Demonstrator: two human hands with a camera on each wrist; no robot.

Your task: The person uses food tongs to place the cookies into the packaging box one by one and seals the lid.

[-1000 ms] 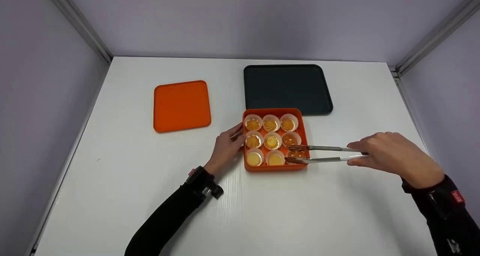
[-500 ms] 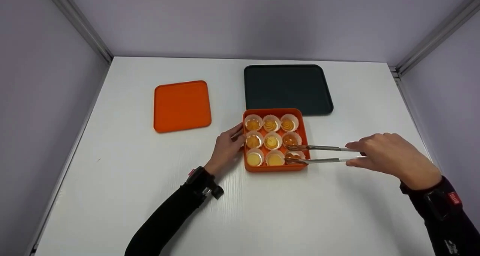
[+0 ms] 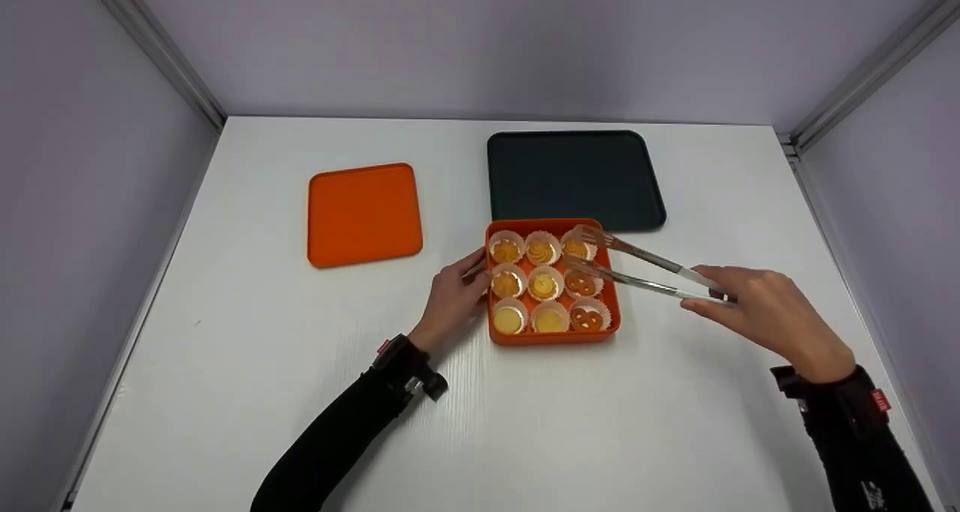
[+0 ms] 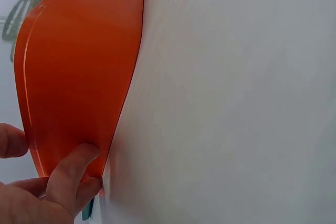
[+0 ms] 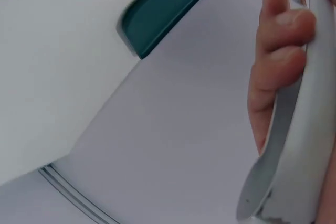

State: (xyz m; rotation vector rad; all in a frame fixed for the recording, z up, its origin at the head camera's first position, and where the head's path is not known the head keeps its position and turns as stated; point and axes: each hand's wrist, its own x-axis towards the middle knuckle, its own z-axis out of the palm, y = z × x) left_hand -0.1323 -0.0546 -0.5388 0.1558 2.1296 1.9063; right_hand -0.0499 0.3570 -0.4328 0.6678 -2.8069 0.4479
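Note:
An orange box (image 3: 553,339) holds several small treats in white paper cups; their tops differ, some swirled, some plain. A pretzel-shaped cookie (image 3: 585,319) shows in the near right cup. My left hand (image 3: 454,291) holds the box at its left wall; in the left wrist view, bent fingers (image 4: 76,169) lie against the orange wall, one fingertip right at the rim. Metal tongs (image 3: 645,272) are in my right hand (image 3: 769,309), gripped by the handle end. Their spread tips overlap the far right swirled treat (image 3: 575,249) in the head view. White tong arms cross the right wrist view.
A dark green tray (image 3: 574,178) lies behind the box, its near edge right at the box's far side. To the left is a flat square orange tray (image 3: 365,214). Pale walls (image 3: 450,47) enclose the white table (image 3: 337,437) at the back and sides.
My right hand and the tongs have moved, the tips swinging away from the near right cup to the far right one. The pretzel-shaped cookie is now uncovered. My left hand stays on the box.

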